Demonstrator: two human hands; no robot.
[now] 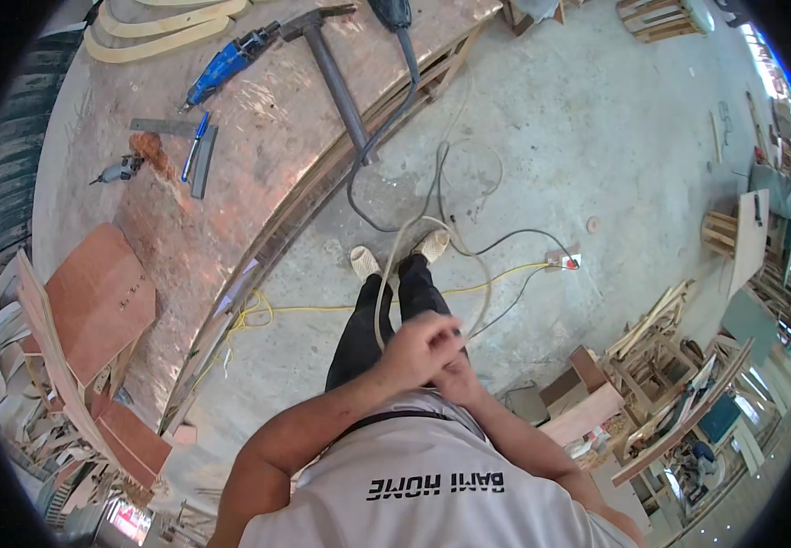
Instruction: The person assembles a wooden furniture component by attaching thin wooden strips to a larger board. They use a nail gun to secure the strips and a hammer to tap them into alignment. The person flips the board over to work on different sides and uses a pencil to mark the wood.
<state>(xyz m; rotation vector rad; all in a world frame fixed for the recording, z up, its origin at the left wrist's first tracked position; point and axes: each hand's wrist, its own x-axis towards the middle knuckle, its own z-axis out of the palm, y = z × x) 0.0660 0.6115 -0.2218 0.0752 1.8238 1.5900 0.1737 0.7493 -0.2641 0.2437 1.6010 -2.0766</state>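
My left hand [421, 347] and my right hand [455, 379] are together in front of my waist, the left one over the right. The left fingers are curled in a pinch; the right fingers are partly covered by the left hand. A beige cord or thin hose [380, 306] hangs in a loop before my legs, and both its sides run up behind my hands. Whatever lies between the fingers is too small or hidden to make out.
On the workbench [258, 164] at left lie a hammer [336, 82], a blue power tool [231, 64], a metal square [202, 164], a blue pen [196, 146] and a small grey tool [120, 170]. A yellow cord [322, 309] crosses the floor to a socket [563, 261]. Wood scraps [655, 365] are piled at right.
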